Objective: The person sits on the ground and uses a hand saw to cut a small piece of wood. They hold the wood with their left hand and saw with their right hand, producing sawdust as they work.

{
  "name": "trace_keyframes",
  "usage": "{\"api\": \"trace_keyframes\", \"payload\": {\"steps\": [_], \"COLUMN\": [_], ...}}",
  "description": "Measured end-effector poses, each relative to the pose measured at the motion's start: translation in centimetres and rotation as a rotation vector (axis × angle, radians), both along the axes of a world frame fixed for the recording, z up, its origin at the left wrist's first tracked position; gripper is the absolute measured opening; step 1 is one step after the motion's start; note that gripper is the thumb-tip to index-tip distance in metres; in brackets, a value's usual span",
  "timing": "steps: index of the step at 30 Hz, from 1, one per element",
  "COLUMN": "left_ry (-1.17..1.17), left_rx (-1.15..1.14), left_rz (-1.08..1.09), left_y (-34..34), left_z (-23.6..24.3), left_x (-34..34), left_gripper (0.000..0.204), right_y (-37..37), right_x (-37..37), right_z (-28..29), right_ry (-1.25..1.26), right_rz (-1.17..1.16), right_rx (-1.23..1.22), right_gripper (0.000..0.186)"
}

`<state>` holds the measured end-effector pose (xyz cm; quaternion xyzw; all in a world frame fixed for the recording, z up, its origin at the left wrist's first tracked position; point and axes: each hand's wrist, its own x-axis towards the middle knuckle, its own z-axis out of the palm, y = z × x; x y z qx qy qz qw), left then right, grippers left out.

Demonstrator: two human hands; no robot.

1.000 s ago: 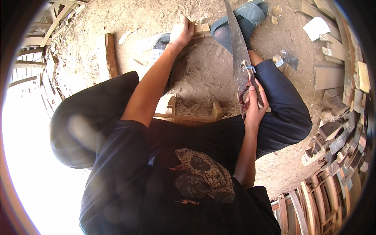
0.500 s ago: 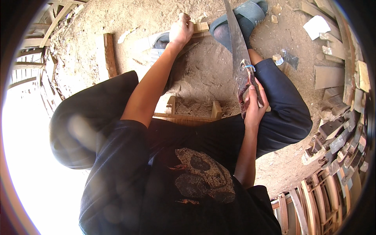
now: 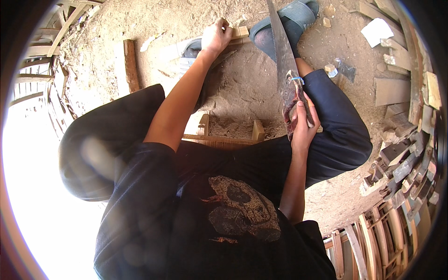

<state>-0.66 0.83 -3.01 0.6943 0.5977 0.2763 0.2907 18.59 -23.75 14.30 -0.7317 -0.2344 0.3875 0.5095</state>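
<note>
While the right hand (image 3: 304, 129) grasps its dark red handle, one handsaw (image 3: 285, 60) stands between the person's legs, blade pointing away from the body, its tip cut off by the upper edge of view. One blue tie (image 3: 297, 80) binds the blade's base. As seen from above, the blade overlaps the inner side of the right sandal (image 3: 301, 13), the first of two.

The left hand (image 3: 216, 39) lies over one wooden strip (image 3: 241, 32), fingers curled; I cannot tell whether they grip it. One squared end of the strip projects toward the right sandal, well short of contact with the saw. The left sandal (image 3: 186, 64) is partly hidden beneath the left wrist.

Nearer the body, one wooden frame (image 3: 224, 142) shows two short uprights. Outward on the dirt floor: to the left, one board (image 3: 131, 65); to the right, one white sheet (image 3: 377, 32) and one clear plastic scrap (image 3: 346, 70). Stacked offcuts (image 3: 406, 168) at the far right are too many to count.
</note>
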Motion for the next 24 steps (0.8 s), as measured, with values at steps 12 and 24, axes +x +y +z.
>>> {"api": "trace_keyframes", "payload": {"steps": [12, 24], "left_ry": [-0.031, 0.023], "left_rx": [0.028, 0.111], "left_rz": [-0.017, -0.062], "left_y": [-0.2, 0.4], "left_z": [0.9, -0.5], "left_x": [0.1, -0.3], "left_gripper": [0.016, 0.015], "right_y": [-0.1, 0.1], "right_x": [0.0, -0.1], "right_z": [0.0, 0.0], "right_ry": [-0.015, 0.077], "right_rz": [0.001, -0.006], "right_rx": [0.002, -0.008], "right_gripper": [0.032, 0.036]}}
